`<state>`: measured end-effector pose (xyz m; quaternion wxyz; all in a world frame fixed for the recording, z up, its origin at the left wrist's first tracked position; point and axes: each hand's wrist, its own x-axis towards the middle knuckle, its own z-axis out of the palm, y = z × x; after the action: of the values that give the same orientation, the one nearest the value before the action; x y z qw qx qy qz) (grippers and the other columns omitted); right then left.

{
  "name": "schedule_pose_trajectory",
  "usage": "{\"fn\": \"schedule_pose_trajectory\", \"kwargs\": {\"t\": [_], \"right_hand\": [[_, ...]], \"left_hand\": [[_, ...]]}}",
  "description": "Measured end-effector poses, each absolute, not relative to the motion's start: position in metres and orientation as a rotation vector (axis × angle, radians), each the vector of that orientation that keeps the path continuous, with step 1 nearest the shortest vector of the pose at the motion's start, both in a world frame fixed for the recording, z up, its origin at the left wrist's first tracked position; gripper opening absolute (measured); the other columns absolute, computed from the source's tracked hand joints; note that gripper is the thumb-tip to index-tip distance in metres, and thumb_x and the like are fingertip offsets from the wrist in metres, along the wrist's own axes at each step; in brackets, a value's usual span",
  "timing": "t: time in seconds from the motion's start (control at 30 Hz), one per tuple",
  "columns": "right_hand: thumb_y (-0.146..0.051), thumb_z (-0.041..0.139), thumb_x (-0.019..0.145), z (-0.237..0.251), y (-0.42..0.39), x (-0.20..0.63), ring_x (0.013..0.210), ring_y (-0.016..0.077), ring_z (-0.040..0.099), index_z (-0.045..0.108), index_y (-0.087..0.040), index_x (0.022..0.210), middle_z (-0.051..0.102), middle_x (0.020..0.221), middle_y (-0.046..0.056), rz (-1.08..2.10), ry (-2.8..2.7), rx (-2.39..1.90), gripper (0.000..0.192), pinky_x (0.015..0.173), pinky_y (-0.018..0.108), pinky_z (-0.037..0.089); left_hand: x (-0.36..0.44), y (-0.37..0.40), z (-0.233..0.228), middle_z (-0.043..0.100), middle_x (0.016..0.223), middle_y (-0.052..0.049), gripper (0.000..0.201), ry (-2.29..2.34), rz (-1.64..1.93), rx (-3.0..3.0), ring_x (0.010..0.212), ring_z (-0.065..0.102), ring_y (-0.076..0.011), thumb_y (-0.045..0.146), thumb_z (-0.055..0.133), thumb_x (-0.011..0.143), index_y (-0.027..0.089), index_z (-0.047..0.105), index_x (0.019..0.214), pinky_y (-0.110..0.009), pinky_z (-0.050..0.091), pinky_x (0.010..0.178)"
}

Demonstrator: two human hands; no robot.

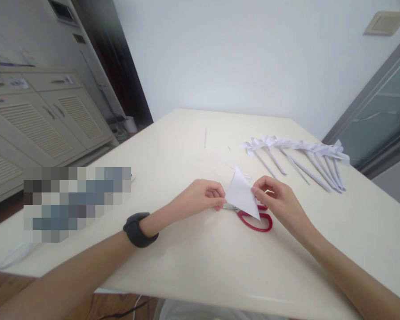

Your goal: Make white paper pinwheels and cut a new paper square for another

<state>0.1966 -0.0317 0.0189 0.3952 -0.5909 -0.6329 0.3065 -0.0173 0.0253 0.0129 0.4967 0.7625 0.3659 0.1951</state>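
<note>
A small sheet of white paper (pixel 242 192) is held up between my two hands, tilted with one corner pointing away from me. My left hand (pixel 205 195), below a black wristband, pinches its left edge between thumb and fingers. On the opposite edge, the thumb and fingertips of my right hand (pixel 273 193) are closed on the paper. Under the sheet lie scissors with red handles (pixel 260 227); the paper hides part of them. Thin paper scraps (pixel 227 163) are scattered just beyond the sheet.
Several rolled white paper flowers (pixel 296 144) with long stems lie in a row at the right. A thin white paper stick (pixel 206 138) rests farther back on the white table (pixel 173 266). Something pixelated (pixel 76 204) is at the left. A wall stands behind.
</note>
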Motion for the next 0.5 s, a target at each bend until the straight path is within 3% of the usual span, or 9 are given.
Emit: {"fn": "schedule_pose_trajectory", "kwargs": {"t": [0.5], "right_hand": [[-0.031, 0.049, 0.082, 0.011, -0.027, 0.199, 0.068, 0.0154, 0.056, 0.051, -0.021, 0.075, 0.055, 0.074, 0.0, 0.946, -1.651, -1.495, 0.013, 0.062, 0.028, 0.045]], "left_hand": [[-0.021, 0.037, 0.009, 0.066, 0.072, -0.003, 0.015, 0.899, 0.564, 1.728, 0.067, 0.064, -0.0148, 0.03, 0.057, 0.075, 0.015, 0.059, 0.076, -0.027, 0.052, 0.068]]}}
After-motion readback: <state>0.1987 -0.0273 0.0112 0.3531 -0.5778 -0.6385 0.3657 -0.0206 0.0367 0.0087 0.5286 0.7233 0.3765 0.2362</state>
